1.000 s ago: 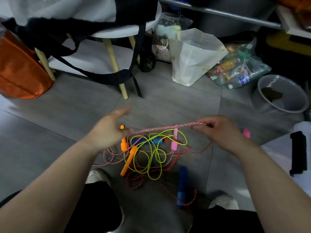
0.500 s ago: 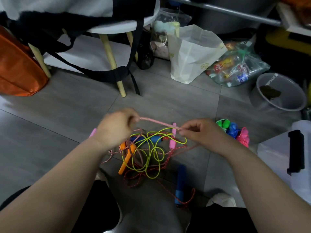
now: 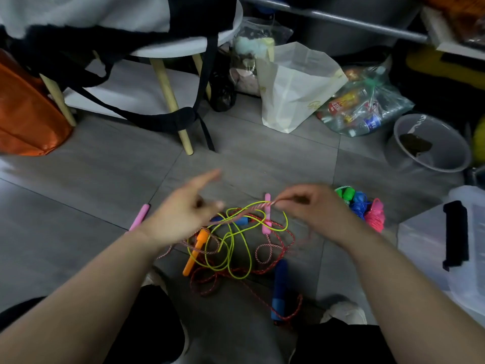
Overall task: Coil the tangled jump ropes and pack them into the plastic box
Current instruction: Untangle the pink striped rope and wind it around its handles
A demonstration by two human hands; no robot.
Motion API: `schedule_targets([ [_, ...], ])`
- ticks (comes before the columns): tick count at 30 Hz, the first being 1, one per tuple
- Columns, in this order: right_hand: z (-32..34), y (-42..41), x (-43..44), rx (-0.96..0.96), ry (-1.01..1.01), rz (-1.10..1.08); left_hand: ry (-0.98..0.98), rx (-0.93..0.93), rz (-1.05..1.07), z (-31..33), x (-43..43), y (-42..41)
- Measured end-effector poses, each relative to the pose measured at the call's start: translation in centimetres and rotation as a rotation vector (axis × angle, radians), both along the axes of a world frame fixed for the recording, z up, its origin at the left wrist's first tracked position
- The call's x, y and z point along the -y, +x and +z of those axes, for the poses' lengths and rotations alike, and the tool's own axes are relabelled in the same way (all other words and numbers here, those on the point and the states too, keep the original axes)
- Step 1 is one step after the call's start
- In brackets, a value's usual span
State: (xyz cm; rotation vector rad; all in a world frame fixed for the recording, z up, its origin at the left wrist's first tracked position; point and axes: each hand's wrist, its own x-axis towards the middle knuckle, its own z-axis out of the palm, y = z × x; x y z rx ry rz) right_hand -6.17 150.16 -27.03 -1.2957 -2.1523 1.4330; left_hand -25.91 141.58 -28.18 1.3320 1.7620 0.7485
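Ropes lay in a tangle on the grey tiled floor (image 3: pixel 105 179), between the person's knees and hands, in the head view. The right hand (image 3: pixel 315 208) pinched a pink-and-white striped rope (image 3: pixel 252 207) between thumb and fingertips, and the rope ran down and left from there to the underside of the left hand (image 3: pixel 181 214). That hand was blurred, its forefinger and thumb stretched out; whether the rope touched its palm could not be told. The two hands were apart, above the heap.

Below them a yellow-green rope (image 3: pixel 231 240) looped over a red rope (image 3: pixel 210 282), with an orange handle (image 3: pixel 195 254), a blue handle (image 3: pixel 279 290) and a pink handle (image 3: pixel 267 219) among the loops. Three coiled ropes (image 3: pixel 367 208), green, blue and pink, sat just right of the right hand. The plastic box (image 3: pixel 433 245) stood at the right edge, well apart from the tangle.
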Motion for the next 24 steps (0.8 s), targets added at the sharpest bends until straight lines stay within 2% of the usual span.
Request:
schedule_targets([
  [2,-0.7,-1.3,1.0,-0.051,-0.051,0.055,-0.023,0.181,-0.141,-0.3,-0.1,2.2],
  [4,-1.2,-1.8,1.3,-0.083,-0.072,0.051,-0.053,0.192,-0.199,-0.9,-0.1,2.9],
  [7,-0.9,-1.8,0.9,-0.075,-0.102,0.034,-0.042,0.186,-0.066,-1.2,-0.4,1.5],
  [11,0.0,0.7,-1.1,0.103,0.020,0.018,0.133,-0.122,0.388,-0.4,-0.5,-3.4],
  [12,0.2,1.6,-1.8,0.113,0.047,-0.045,0.121,-0.218,0.515,-0.3,-0.4,-4.7],
  [14,0.5,3.2,-2.9,0.078,0.057,-0.205,-0.034,-0.393,0.596,-0.9,0.1,-6.8],
  [16,0.9,3.6,-3.1,0.026,0.044,-0.289,-0.181,-0.520,0.468,-1.1,0.3,-6.7],
  [17,1.0,3.4,-2.9,-0.003,0.029,-0.275,-0.156,-0.509,0.371,-1.2,0.2,-6.0],
  [20,1.1,0.7,-1.0,0.006,-0.003,-0.053,0.053,-0.232,0.081,-0.7,-0.1,-1.7],
  [22,0.4,-1.3,0.5,0.004,-0.053,0.080,0.065,-0.014,-0.067,-0.4,-0.4,1.2],
  [24,-0.2,-2.4,1.2,-0.062,-0.085,0.100,0.002,0.099,-0.181,-0.6,-0.7,2.7],
])
